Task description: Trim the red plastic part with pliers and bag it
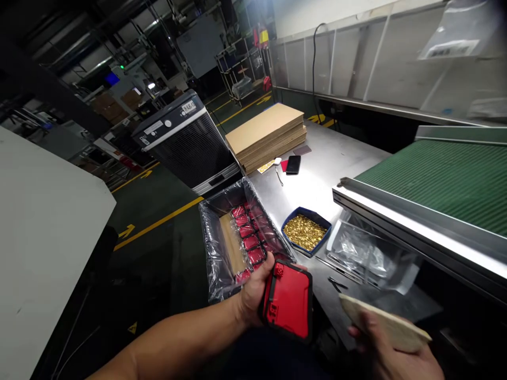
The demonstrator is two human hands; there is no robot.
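Plastic-lined bin (216, 264): red pieces (250, 241) in row beside cardboard strip (232, 237). Left hand (253, 290) grasps red-black case (291, 298), tilted, in front of bin's near corner. Blue tray (320, 217) with small brass-coloured parts (304, 232) beyond. Right hand (392, 359), blurred, grips beige pad (400, 330), apart from case. Step in hand seems handling of case; next move probably calls for steady left grip.
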